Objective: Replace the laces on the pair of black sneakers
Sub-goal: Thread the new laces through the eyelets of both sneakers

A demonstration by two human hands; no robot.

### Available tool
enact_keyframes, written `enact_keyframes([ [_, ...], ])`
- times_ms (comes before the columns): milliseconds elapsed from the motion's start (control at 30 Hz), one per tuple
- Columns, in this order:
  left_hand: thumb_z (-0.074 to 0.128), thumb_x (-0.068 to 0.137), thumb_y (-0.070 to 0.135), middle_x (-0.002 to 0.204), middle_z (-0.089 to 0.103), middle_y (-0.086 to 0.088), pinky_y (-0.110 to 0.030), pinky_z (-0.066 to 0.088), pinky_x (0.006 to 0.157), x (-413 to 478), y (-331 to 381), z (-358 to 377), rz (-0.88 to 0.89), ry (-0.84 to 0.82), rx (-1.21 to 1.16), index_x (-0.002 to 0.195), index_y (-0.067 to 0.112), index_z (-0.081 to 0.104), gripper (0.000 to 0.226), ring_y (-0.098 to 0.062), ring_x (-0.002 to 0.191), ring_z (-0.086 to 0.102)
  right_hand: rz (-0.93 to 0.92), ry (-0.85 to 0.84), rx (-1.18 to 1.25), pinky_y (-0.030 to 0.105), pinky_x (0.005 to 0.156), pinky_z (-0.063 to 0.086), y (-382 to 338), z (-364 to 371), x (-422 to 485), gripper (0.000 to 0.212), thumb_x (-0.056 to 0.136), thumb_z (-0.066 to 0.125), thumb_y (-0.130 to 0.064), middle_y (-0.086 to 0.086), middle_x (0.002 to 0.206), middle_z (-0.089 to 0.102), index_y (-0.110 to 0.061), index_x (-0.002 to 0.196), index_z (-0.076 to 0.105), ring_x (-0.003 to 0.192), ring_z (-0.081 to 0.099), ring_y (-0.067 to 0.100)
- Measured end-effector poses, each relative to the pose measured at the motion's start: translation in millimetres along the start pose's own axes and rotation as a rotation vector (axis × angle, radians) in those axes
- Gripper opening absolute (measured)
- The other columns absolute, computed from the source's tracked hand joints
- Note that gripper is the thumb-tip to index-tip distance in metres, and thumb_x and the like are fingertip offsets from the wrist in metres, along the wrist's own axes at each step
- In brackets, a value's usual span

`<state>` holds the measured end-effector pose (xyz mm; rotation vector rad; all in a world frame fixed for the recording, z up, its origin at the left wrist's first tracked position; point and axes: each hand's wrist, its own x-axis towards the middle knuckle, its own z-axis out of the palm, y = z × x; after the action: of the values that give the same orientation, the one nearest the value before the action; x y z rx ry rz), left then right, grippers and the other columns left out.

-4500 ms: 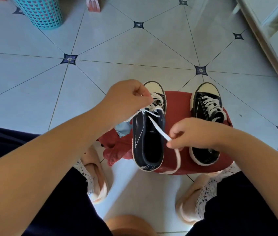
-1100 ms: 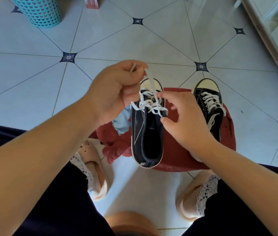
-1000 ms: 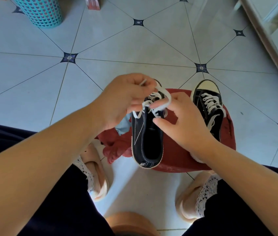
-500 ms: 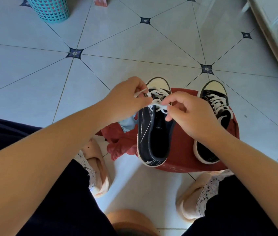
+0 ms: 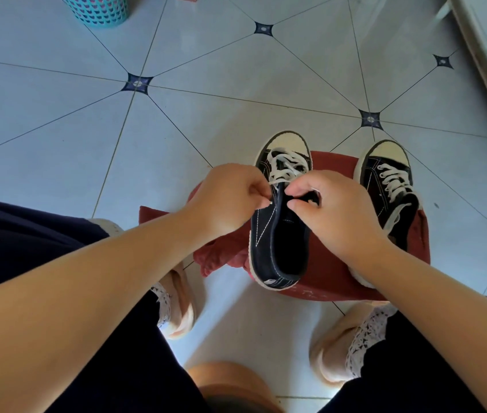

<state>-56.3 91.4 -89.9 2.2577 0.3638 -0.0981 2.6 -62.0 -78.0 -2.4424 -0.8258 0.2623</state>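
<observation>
Head view: both hands work at one black sneaker (image 5: 278, 234), which stands upright on a red cloth (image 5: 334, 272) over a low stand on the tiled floor (image 5: 236, 70), with its toe pointing away from the person. Left hand (image 5: 230, 198): fingers (image 5: 258, 189) curled, thumb and forefinger pinching a strand of the white lace (image 5: 287, 166) at the shoe's left edge. Right hand (image 5: 337, 213): fingers (image 5: 297, 186) curled over the tongue area, tips pressed together on the same lace. The strand it grips is largely hidden. The lace is seen crossing the front eyelets, just ahead of both hands. Second sneaker (image 5: 391, 189) stands just beside the first, to the right on the same cloth. Its own white lace is crossed along the front, and its heel is covered by the right wrist. The person's feet, in pale slippers (image 5: 179, 305), rest on the floor on either side. Teal basket (image 5: 96, 10): at the far left edge, well apart from the shoes.
</observation>
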Motion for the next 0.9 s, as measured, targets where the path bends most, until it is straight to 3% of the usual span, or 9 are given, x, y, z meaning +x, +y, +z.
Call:
enact_keyframes([
  [133, 0.068, 0.079, 0.011, 0.062, 0.053, 0.012, -0.005, 0.036, 0.059, -2, -1, 9, 0.017, 0.068, -0.092, 0.069, 0.026, 0.050, 0.025, 0.001, 0.059, 0.049, -0.006, 0.013, -0.010, 0.002, 0.076, 0.036, 1, 4, 2, 0.014, 0.081, 0.066, -0.012, -0.018, 0.084, 0.056, -0.022, 0.091, 0.067, 0.083, 0.052, -0.002],
  [300, 0.068, 0.078, 0.009, 0.061, 0.055, 0.010, -0.009, 0.040, 0.058, -3, -1, 17, -0.046, 0.136, -0.223, 0.067, 0.026, 0.051, 0.026, -0.002, 0.058, 0.053, -0.009, 0.006, -0.028, 0.005, 0.074, 0.036, 0, 5, 2, 0.013, 0.081, 0.067, -0.014, -0.016, 0.085, 0.056, -0.022, 0.092, 0.066, 0.084, 0.052, 0.001],
  [400, 0.067, 0.078, 0.005, 0.058, 0.058, 0.002, -0.024, 0.048, 0.066, -1, 0, 18, -0.128, 0.181, -0.374, 0.068, 0.021, 0.055, 0.022, -0.008, 0.056, 0.056, -0.006, 0.000, -0.028, 0.007, 0.073, 0.037, 1, 5, 3, 0.014, 0.081, 0.068, -0.015, -0.015, 0.085, 0.057, -0.024, 0.092, 0.066, 0.084, 0.053, 0.002],
  [567, 0.068, 0.076, 0.004, 0.055, 0.058, 0.004, -0.026, 0.049, 0.066, 0, -1, 19, -0.110, 0.099, -0.386, 0.067, 0.020, 0.056, 0.022, -0.006, 0.054, 0.056, 0.006, 0.023, -0.034, 0.010, 0.072, 0.038, 5, 7, 4, 0.012, 0.080, 0.068, -0.016, -0.017, 0.082, 0.055, -0.023, 0.089, 0.065, 0.083, 0.053, 0.003],
  [633, 0.070, 0.076, 0.005, 0.057, 0.056, 0.008, -0.023, 0.047, 0.066, 0, -2, 21, -0.052, 0.077, -0.322, 0.065, 0.024, 0.054, 0.027, -0.006, 0.056, 0.055, 0.008, 0.025, -0.021, 0.007, 0.073, 0.036, 5, 7, 4, 0.011, 0.080, 0.068, -0.016, -0.017, 0.082, 0.055, -0.022, 0.089, 0.066, 0.082, 0.052, 0.001],
  [733, 0.069, 0.076, 0.008, 0.061, 0.053, 0.012, -0.007, 0.038, 0.058, 2, -3, 18, 0.028, 0.067, -0.178, 0.065, 0.028, 0.052, 0.029, 0.004, 0.055, 0.050, 0.004, 0.026, -0.011, 0.007, 0.074, 0.036, 5, 8, 4, 0.012, 0.080, 0.068, -0.015, -0.017, 0.083, 0.056, -0.022, 0.089, 0.066, 0.082, 0.052, 0.001],
  [900, 0.069, 0.077, 0.007, 0.062, 0.054, 0.012, -0.006, 0.037, 0.057, 4, -4, 16, 0.083, 0.050, -0.145, 0.074, 0.020, 0.060, 0.016, 0.010, 0.054, 0.049, 0.009, -0.004, -0.014, 0.009, 0.076, 0.037, 5, 3, 5, 0.012, 0.082, 0.066, -0.024, -0.014, 0.087, 0.059, -0.022, 0.093, 0.067, 0.084, 0.052, 0.001],
])
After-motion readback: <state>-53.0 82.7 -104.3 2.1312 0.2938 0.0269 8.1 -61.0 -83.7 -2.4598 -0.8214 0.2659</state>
